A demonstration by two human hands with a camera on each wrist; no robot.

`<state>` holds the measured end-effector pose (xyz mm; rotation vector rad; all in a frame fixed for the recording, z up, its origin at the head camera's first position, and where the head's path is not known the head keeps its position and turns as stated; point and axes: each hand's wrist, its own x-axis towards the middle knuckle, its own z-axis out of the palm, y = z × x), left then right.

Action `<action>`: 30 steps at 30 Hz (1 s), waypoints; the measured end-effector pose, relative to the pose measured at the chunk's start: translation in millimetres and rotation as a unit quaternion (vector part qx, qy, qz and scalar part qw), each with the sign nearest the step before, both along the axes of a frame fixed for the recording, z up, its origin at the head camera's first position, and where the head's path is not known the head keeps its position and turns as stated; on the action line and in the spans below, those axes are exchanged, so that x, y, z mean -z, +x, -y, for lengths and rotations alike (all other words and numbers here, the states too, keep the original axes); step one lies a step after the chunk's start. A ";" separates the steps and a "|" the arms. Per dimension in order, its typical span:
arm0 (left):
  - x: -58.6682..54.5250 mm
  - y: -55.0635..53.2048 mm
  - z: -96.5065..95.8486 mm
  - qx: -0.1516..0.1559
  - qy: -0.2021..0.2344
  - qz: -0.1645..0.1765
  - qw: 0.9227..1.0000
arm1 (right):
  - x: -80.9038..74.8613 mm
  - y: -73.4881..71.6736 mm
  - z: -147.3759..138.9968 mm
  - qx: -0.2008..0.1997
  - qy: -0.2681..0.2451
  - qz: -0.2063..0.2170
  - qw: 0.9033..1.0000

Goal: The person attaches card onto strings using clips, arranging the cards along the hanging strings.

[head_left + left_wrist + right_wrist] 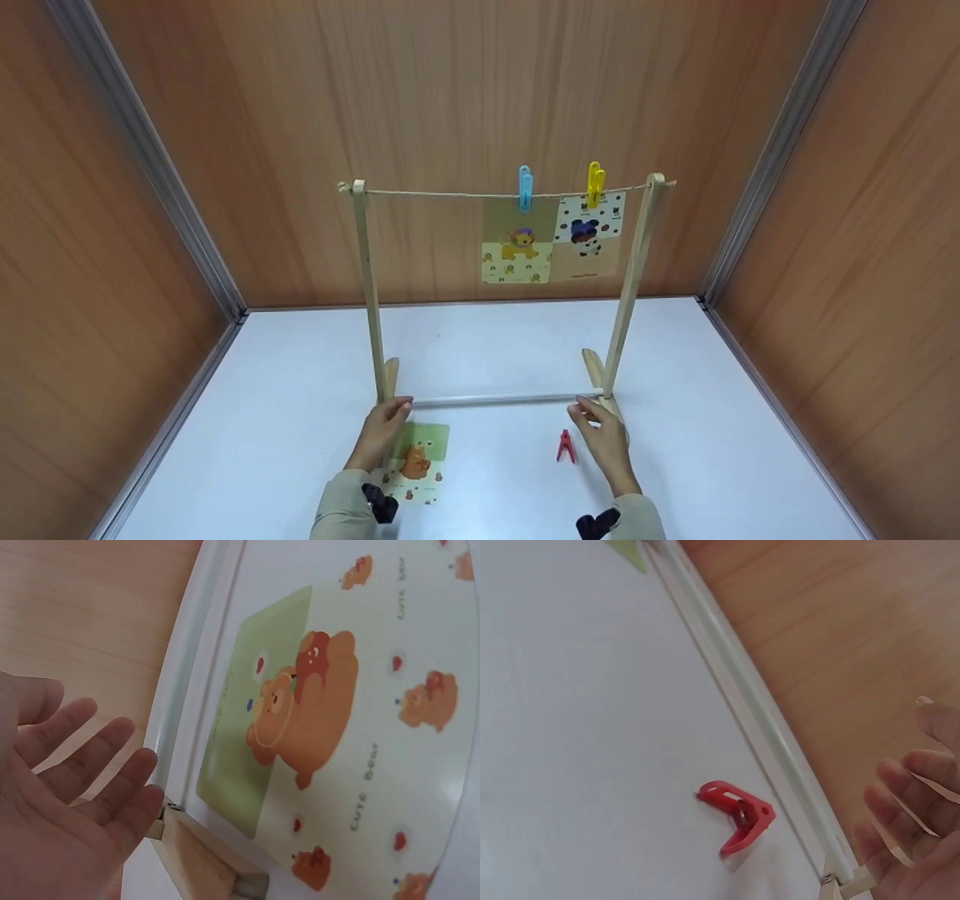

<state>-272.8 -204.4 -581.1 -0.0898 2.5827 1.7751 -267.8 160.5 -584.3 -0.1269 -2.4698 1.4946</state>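
Observation:
My left hand is by the foot of the rack's left post, its fingers loosely bent and nothing held, as the left wrist view shows. A bear card, green above and white below, lies on the table just under and right of that hand. My right hand is near the foot of the right post, fingers relaxed and holding nothing. To its left a red clothespin rests on the table, seen closer as a red clip in the right wrist view.
Between the posts runs a string. A blue clothespin and a yellow clothespin hold a lion card and a dotted card on its right half. A white bar joins the feet. Wood panels enclose the white table.

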 end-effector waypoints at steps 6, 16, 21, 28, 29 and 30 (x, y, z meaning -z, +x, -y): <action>5.6 0.1 1.8 0.008 -0.040 0.014 0.999 | 11.3 5.2 -1.9 0.000 0.000 0.019 1.000; 9.4 0.2 2.5 0.032 -0.086 0.030 0.995 | 22.5 10.0 0.2 -0.011 -0.006 0.077 0.997; 8.2 -0.2 1.1 0.042 -0.101 0.032 0.994 | 27.0 12.2 0.0 -0.016 0.000 0.093 0.996; 4.9 -3.7 0.3 0.071 -0.140 0.040 0.987 | 33.8 14.0 -0.8 -0.032 -0.005 0.099 0.995; 4.8 -3.9 0.2 0.074 -0.146 0.040 0.986 | 34.9 14.3 -0.6 -0.033 -0.008 0.098 0.995; 5.0 -4.3 0.2 0.076 -0.153 0.037 0.985 | 35.7 14.5 -0.2 -0.034 -0.010 0.099 0.994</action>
